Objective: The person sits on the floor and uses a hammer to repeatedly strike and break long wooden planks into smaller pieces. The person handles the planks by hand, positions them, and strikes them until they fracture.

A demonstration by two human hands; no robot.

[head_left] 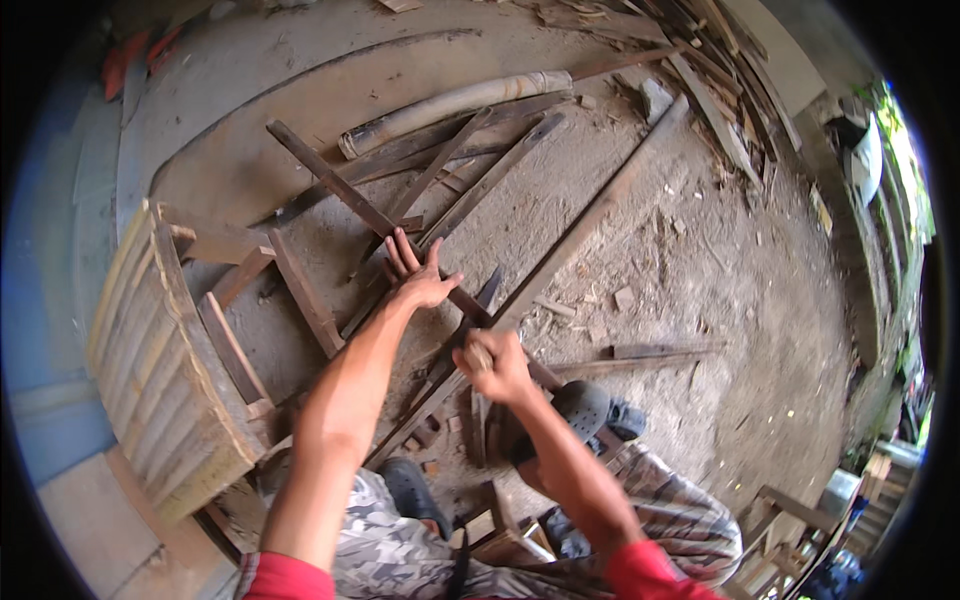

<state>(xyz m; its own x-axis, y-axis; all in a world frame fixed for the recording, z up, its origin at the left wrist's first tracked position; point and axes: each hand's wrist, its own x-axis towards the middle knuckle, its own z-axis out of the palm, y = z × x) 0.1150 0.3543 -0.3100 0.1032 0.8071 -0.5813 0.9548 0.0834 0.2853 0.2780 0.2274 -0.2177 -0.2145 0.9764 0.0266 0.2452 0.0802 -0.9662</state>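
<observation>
My left hand (425, 282) lies with fingers spread on a dark wooden strip (345, 190), which runs from the upper left toward my feet. Close to its right, my right hand (495, 366) is closed around the pale wooden handle (480, 354) of what looks like a handsaw. A dark pointed blade (489, 288) shows beside this hand, crossing the strip; most of it is hidden. Under the strip passes a long wooden beam (600, 205), slanting from the upper right to the lower left. My shod foot (582, 408) is by the strip's near end.
A slatted wooden piece (170, 370) stands at the left. Beyond my left hand lie several loose timbers (500, 175) and a pale roll (455, 108). Scrap planks (715, 115) are heaped at the far right. Wood chips litter the dirt floor (740, 310). A small wooden frame (500, 515) sits between my legs.
</observation>
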